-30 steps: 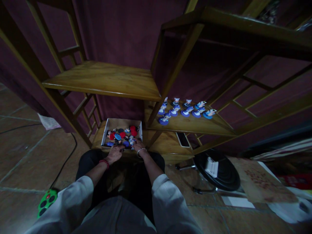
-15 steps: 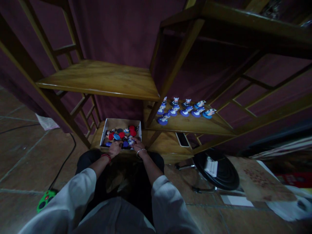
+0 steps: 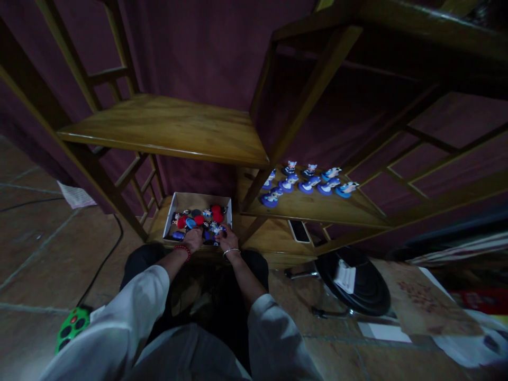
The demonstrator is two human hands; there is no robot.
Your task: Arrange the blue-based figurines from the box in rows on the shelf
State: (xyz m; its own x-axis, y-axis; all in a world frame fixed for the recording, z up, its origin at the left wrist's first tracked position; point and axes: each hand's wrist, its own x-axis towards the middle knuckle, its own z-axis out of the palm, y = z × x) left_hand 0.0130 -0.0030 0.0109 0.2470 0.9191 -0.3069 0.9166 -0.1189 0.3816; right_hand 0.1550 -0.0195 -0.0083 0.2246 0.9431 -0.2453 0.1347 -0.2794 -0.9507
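A white open box (image 3: pixel 170 219) on the low shelf in front of me holds several small figurines with red, blue and purple parts. Over its front edge, my left hand (image 3: pixel 193 239) reaches in with curled fingers, close to a blue round base (image 3: pixel 191 223); what it grips is hidden. On the box's right side, my right hand (image 3: pixel 227 239) has its thumb and fingers closed about a white-and-blue figurine (image 3: pixel 216 228). Red round pieces (image 3: pixel 217 213) lie behind that figurine.
Several figurines on purple and blue bases (image 3: pixel 308 184) stand in rows on the wooden shelf (image 3: pixel 321 208) to the right. Below lies a phone (image 3: pixel 299 231). An upper shelf (image 3: pixel 166 127) overhangs the box. A black round stool (image 3: pixel 355 283) stands at right; a green object (image 3: pixel 72 327) lies at left.
My left hand has shifted slightly right within the box. My right hand has shifted slightly right and down, its fingers still at the figurines. The view has moved a little.
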